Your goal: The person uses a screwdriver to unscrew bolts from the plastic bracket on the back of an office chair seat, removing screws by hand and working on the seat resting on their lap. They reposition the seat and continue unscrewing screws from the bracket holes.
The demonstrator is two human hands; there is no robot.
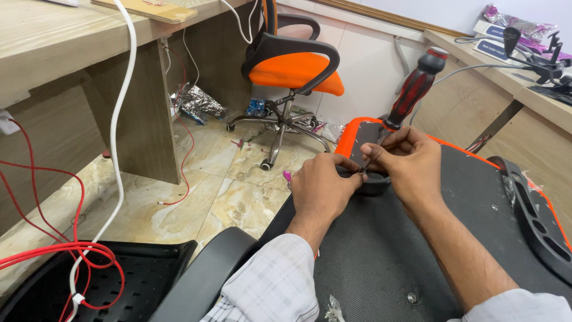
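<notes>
I see both hands meeting at the far edge of an upturned chair seat [417, 238], its black fabric underside facing me and an orange rim running along the far side. My left hand [322, 188] is curled, fingers bent in toward the right hand and pressed against a black plastic bracket [372, 182] that sits at that far edge. My right hand [411, 164] pinches the thin metal shaft of a screwdriver [411, 92] between thumb and fingertips, low down near the tip. The tool stands tilted, its red and black handle rising up and away above the knuckles, free of either palm. The tip is hidden between the two hands, so I cannot tell what it touches.

A black armrest [536, 220] with oval slots lies along the right edge of the seat. A small screw [412, 296] shows in the fabric near the near edge.

Beyond the seat, an orange office chair [295, 68] stands upright on the marble floor [232, 197], beside a wooden desk [53, 36]. A white cable [122, 119] hangs down from that desk, and red wires [71, 247] loop over a black perforated panel [113, 280] at the lower left.
</notes>
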